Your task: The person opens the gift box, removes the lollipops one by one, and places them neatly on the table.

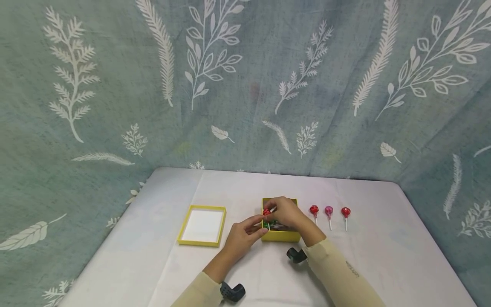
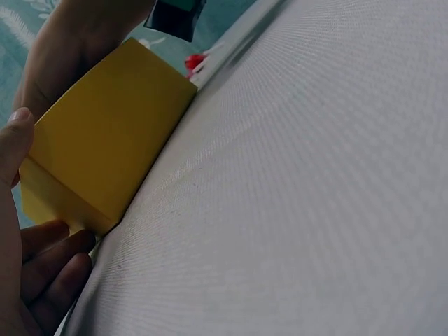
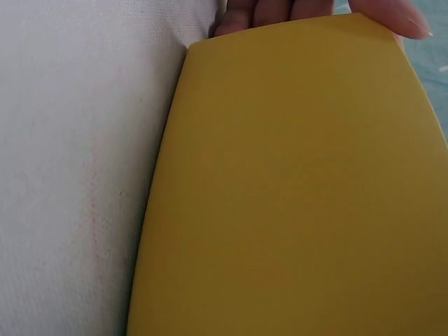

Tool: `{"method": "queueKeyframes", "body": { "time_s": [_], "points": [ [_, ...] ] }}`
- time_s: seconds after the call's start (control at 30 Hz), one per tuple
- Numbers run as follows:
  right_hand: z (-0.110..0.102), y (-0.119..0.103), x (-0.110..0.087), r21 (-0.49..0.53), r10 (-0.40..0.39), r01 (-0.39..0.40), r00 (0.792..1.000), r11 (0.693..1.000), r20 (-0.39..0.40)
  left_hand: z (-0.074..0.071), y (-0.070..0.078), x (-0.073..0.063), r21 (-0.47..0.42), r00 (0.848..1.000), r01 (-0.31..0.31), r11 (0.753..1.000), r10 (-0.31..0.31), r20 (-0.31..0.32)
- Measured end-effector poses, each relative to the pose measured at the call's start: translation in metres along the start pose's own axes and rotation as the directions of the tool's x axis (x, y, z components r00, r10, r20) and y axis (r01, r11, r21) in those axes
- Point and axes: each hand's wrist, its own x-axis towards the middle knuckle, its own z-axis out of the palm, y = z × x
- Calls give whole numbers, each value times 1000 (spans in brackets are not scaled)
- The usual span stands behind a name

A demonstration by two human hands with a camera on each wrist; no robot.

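Note:
In the head view a yellow box (image 1: 281, 236) stands on the table with its top off. Green-wrapped candy (image 1: 265, 224) shows inside, though the hands cover much of the box's contents. My right hand (image 1: 285, 212) reaches over the box and pinches a red lollipop (image 1: 266, 211) by its head, the white stick pointing down. At the box's left front corner my left hand (image 1: 242, 235) holds the wall, thumb (image 2: 15, 140) at the top edge and fingers (image 2: 59, 280) along the side. The right wrist view is mostly filled by the box's yellow front.
Right of the box lie a red lollipop (image 1: 314, 209), a pink lollipop (image 1: 328, 210) and another red lollipop (image 1: 346, 211), sticks toward me. A yellow-rimmed box lid (image 1: 221, 226) lies to the left, its white inside up. Behind the white-covered table (image 1: 356, 264) hangs a leaf-patterned curtain (image 1: 245, 106).

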Motion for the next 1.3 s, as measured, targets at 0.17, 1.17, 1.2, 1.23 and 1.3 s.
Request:
{"method": "queueKeyframes", "body": {
  "time_s": [0.17, 1.17, 1.2, 1.23, 1.3],
  "points": [
    [-4, 1, -3, 14, -5, 6, 999, 1000, -38, 0, 11, -2, 7, 1000, 1, 1000, -1, 4],
    [-59, 13, -34, 250, 3, 17, 997, 968, -79, 1, 0, 0, 36, 999, -42, 998, 43, -23],
    [-62, 13, -36, 247, 2, 17, 997, 969, -76, 1, 0, 0, 36, 999, -42, 998, 43, -24],
    [-64, 14, -37, 242, 4, 15, 997, 970, -75, 1, 0, 0, 37, 999, -43, 998, 44, -24],
    [-68, 16, -40, 232, 10, 7, 997, 973, -72, 1, 0, 0, 38, 999, -42, 998, 43, -24]
  ]
}}
